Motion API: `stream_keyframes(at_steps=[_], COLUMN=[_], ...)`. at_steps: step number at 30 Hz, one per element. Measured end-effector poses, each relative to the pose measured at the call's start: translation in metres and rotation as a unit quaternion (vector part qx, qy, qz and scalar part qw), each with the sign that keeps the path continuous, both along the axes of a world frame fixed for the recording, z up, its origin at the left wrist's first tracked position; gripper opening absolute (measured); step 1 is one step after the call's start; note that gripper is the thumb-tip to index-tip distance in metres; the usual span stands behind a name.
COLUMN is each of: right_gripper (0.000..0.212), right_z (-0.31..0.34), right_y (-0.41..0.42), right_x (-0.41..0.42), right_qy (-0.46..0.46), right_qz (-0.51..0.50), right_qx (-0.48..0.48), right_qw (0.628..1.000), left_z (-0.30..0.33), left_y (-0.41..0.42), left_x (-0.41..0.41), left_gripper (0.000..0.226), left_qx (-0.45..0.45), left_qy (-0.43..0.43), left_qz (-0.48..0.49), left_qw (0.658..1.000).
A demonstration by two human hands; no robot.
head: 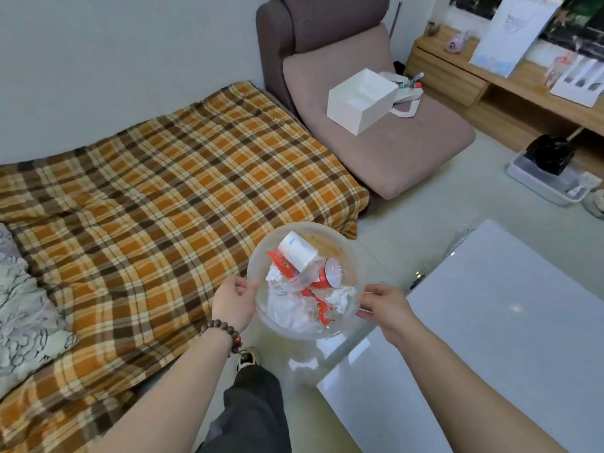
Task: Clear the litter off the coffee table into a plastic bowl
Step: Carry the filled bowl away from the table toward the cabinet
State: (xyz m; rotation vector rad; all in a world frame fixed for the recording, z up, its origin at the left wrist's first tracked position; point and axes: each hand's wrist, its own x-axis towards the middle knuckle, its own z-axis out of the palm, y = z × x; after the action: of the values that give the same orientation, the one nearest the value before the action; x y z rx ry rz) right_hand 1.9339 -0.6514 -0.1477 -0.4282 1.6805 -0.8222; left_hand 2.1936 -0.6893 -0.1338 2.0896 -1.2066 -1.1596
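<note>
A clear plastic bowl [261, 256] is held in the air between the sofa and the white coffee table [490, 338]. Inside it lie crumpled white tissues [287, 308], a white carton [299, 251], a red wrapper [281, 261] and a red can [328, 276]. My left hand [233, 300] grips the bowl's left rim, a bead bracelet on its wrist. My right hand [382, 304] grips the right rim. The table's glossy top [510, 289] shows at the lower right, beside the bowl.
A plaid orange-brown blanket [157, 204] covers the sofa on the left. A brown chaise [385, 138] holds a white box [359, 101]. A wooden shelf unit [457, 73] runs along the right wall; a tray with a black bag [552, 158] sits on the floor.
</note>
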Motion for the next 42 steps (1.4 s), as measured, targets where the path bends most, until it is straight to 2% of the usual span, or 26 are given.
stream_keyframes(at_steps=[2, 7, 11, 16, 21, 27, 35, 42], right_gripper=[0.045, 0.019, 0.02, 0.022, 0.033, 0.038, 0.04, 0.024], right_z=[-0.004, 0.003, 0.01, 0.007, -0.006, -0.018, -0.02, -0.006], right_y=[-0.034, -0.093, -0.123, -0.143, -0.155, -0.194, -0.248, -0.284], right_x=[0.024, 0.065, 0.067, 0.045, 0.009, -0.078, -0.266, -0.395], right_qy=[0.009, 0.012, 0.017, 0.033, 0.042, 0.045, 0.029, 0.047], right_qz=[-0.035, -0.108, -0.151, -0.218, -0.242, -0.286, -0.342, -0.398], right_qx=[0.006, -0.004, -0.013, -0.016, 0.003, 0.002, -0.005, -0.017], right_qw=[0.999, 0.994, 0.988, 0.975, 0.969, 0.957, 0.939, 0.916], left_z=[-0.002, 0.008, 0.013, 0.005, -0.002, -0.013, -0.013, -0.008], left_y=[-0.045, -0.138, -0.189, -0.231, -0.266, -0.327, -0.405, -0.458], left_x=[0.021, 0.053, 0.045, 0.013, -0.038, -0.14, -0.349, -0.497], left_gripper=[0.022, 0.021, 0.025, 0.017, 0.013, 0.019, 0.018, 0.019], left_qx=[0.019, 0.028, 0.042, 0.067, 0.077, 0.084, 0.101, 0.097], left_qy=[0.016, 0.04, 0.057, 0.096, 0.095, 0.091, 0.075, 0.062], left_qz=[-0.014, -0.064, -0.094, -0.115, -0.157, -0.2, -0.251, -0.301], left_qw=[1.0, 0.997, 0.993, 0.986, 0.98, 0.972, 0.96, 0.947])
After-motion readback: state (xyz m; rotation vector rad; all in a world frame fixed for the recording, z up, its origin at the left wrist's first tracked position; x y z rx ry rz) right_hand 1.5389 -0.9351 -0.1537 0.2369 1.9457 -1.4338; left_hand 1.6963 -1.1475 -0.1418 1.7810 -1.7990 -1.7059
